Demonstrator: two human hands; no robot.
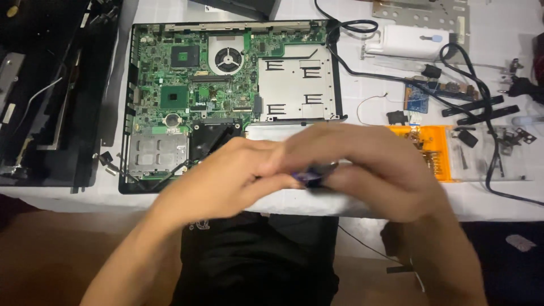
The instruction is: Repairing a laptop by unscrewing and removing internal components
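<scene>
- Left hand (226, 178) and right hand (362, 170) meet in front of the opened laptop (232, 96); both pinch a small dark purple part (310, 177), blurred, held between their fingertips
- The part sits above the table's near edge (294, 204); an orange tray (433, 150) lies to the right

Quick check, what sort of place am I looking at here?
Likely an electronics repair bench: an opened laptop base with its green circuit board exposed, an orange parts tray of small hardware, and loose cables on the white table.
</scene>
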